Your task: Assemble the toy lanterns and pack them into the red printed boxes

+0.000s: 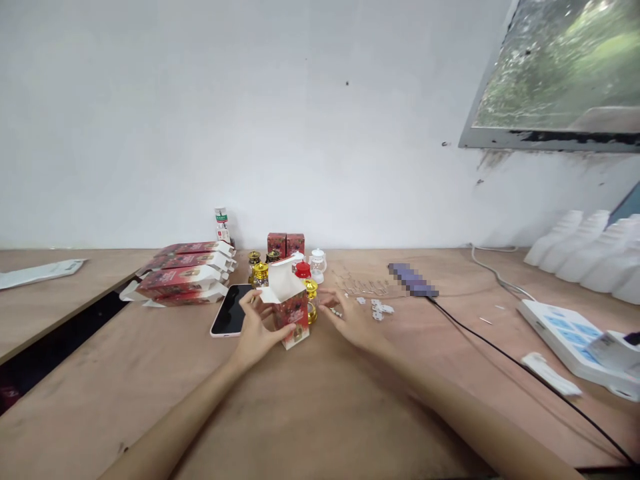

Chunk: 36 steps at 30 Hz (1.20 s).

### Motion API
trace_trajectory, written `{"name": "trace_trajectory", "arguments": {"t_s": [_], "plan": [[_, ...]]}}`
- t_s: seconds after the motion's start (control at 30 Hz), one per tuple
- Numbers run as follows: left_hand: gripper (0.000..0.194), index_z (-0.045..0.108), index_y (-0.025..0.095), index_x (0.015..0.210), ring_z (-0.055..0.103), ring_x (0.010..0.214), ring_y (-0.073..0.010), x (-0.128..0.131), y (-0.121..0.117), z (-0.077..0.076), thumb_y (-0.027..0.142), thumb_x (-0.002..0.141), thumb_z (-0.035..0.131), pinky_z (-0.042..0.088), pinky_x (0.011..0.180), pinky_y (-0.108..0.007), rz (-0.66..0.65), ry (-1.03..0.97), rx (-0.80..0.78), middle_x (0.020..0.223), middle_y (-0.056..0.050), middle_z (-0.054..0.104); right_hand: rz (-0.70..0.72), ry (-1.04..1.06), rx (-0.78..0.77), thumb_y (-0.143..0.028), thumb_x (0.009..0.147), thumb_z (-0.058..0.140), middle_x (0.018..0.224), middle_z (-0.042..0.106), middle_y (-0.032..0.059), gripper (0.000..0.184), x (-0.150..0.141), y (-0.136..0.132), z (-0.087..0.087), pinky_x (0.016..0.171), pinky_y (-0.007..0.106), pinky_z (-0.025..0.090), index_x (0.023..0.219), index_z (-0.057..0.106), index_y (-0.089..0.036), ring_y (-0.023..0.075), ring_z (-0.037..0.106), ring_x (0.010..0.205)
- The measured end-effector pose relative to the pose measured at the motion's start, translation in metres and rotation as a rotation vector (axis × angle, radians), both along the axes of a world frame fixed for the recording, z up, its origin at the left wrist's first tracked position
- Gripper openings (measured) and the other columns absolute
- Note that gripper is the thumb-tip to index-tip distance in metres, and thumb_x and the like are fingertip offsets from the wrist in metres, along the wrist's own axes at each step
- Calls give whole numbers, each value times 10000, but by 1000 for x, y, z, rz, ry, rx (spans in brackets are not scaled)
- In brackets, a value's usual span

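Observation:
My left hand [255,328] grips a small red printed box [294,315], thumb across its front and fingers at its back left. The box stands upright on the table with its white top flaps [286,283] open. Just right of the box is a small gold lantern [311,288] with a clear body. My right hand [347,320] has its thumb and fingers at the right side of that lantern, seemingly pinching it. Behind the box are more little lanterns: a gold one [261,273], a red one [303,269] and a white one [317,261].
Flat-lying red boxes [175,283] with open flaps are piled at left beside a phone [233,310]. Two red boxes [286,244] stand near the wall. White small parts [380,309] and thin wires lie right. Beyond are a cabled device [414,280], a power strip [565,340] and white bottles [590,250].

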<state>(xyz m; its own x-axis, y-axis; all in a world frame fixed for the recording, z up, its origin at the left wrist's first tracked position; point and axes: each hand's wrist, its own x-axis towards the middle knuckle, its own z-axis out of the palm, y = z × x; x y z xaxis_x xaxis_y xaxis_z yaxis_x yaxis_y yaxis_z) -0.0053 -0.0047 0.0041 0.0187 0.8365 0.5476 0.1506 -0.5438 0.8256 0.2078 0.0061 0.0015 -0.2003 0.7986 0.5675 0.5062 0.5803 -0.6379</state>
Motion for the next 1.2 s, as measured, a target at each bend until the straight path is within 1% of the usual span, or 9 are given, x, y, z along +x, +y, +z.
{"name": "trace_trajectory", "arguments": {"t_s": [0.1, 0.17, 0.3, 0.4, 0.57, 0.73, 0.87, 1.0, 1.2], "plan": [[711, 236, 265, 1023, 634, 963, -227, 2, 1, -7, 317, 568, 780, 527, 851, -484, -79, 28, -82, 1059, -45, 518, -129, -25, 109, -357, 783, 580, 880, 620, 69, 236, 1, 6, -2, 800, 431, 487, 964, 548, -209, 241, 598, 860], [687, 226, 265, 1022, 644, 941, -221, 2, 2, -9, 321, 593, 760, 540, 825, -478, -117, 37, -107, 1058, -46, 521, -151, 20, 148, -409, 712, 661, 1086, 568, 112, 457, 3, 16, -1, 884, 469, 452, 1090, 505, -203, 275, 538, 1036], [651, 230, 262, 1016, 639, 965, -224, 2, 1, -8, 336, 619, 740, 551, 805, -459, -137, 52, -99, 1120, -67, 503, 189, 98, -20, -497, 670, 694, 1299, 452, 115, 754, 10, 35, 6, 957, 451, 418, 1292, 350, -247, 253, 458, 1195], [652, 232, 260, 1017, 640, 970, -228, 3, 1, -8, 328, 615, 740, 552, 804, -452, -126, 53, -76, 1179, -92, 473, 416, 62, -244, -515, 691, 671, 1195, 543, 79, 673, 14, 40, 15, 867, 401, 469, 1252, 401, -259, 215, 560, 1047], [682, 228, 253, 1057, 654, 925, -217, 3, 3, -17, 338, 615, 741, 551, 803, -441, -69, 88, -51, 1237, -113, 439, 222, 26, -158, -487, 688, 673, 973, 600, 34, 473, 16, 32, 33, 806, 372, 449, 1040, 515, -212, 196, 555, 897], [756, 290, 246, 1107, 637, 957, -246, -2, 3, -22, 385, 565, 799, 529, 838, -467, 161, 263, 6, 1192, -81, 487, 23, 435, 6, -489, 660, 696, 746, 518, -35, 396, 9, 10, 73, 651, 282, 447, 844, 467, -223, 137, 521, 690], [767, 327, 233, 1108, 641, 920, -244, -2, -1, -21, 380, 541, 821, 530, 822, -460, 244, 336, 75, 1076, -46, 545, 254, 705, -209, -571, 667, 646, 730, 553, -28, 437, -26, -17, 96, 640, 310, 489, 863, 476, -220, 151, 578, 662], [752, 327, 223, 1111, 651, 864, -228, 2, -3, -24, 374, 558, 814, 547, 768, -417, 228, 360, 97, 1029, -46, 574, 366, 834, -457, -539, 610, 706, 739, 600, -12, 462, -64, -22, 94, 677, 325, 511, 843, 509, -193, 154, 608, 667], [738, 318, 214, 1116, 648, 919, -240, 5, -2, -29, 355, 573, 797, 549, 774, -408, 217, 369, 121, 1098, -74, 552, 162, 970, -354, -473, 627, 715, 796, 594, -14, 414, -69, 9, 88, 681, 279, 501, 857, 503, -201, 133, 592, 711]]}}
